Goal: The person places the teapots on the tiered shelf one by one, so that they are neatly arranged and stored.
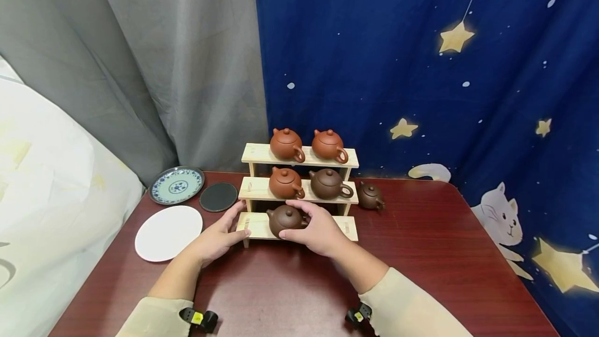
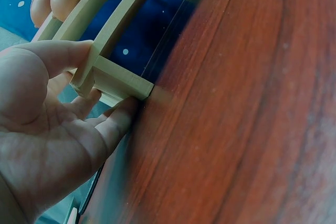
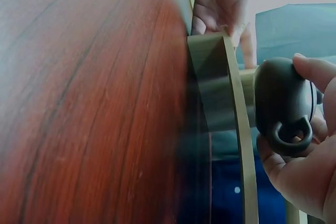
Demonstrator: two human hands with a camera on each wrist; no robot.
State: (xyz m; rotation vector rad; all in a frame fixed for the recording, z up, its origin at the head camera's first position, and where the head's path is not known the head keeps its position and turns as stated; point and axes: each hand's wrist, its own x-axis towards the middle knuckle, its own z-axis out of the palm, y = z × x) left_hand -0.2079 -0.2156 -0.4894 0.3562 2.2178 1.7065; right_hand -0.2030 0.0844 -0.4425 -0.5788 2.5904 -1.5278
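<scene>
On the lowest tier of a pale wooden three-tier stand [image 1: 347, 227] sits a dark brown teapot [image 1: 284, 218], its spout to the left. My right hand [image 1: 320, 229] grips this teapot [image 3: 281, 95] from the handle side, thumb in front and fingers behind. At the left end of the same tier, my left hand [image 1: 219, 238] holds the stand, with the thumb [image 2: 71, 56] against the board's edge and the other fingers around the end by the leg. Part of the teapot's handle is hidden by the right hand in the head view.
Two reddish-brown teapots [image 1: 286, 144] stand on the top tier. The middle tier carries a reddish-brown teapot [image 1: 284, 183] and a dark brown one [image 1: 326, 184]. Another dark teapot [image 1: 370, 196] is right of the stand. Leftward lie a patterned plate [image 1: 178, 185], black disc [image 1: 218, 197] and white plate [image 1: 169, 233].
</scene>
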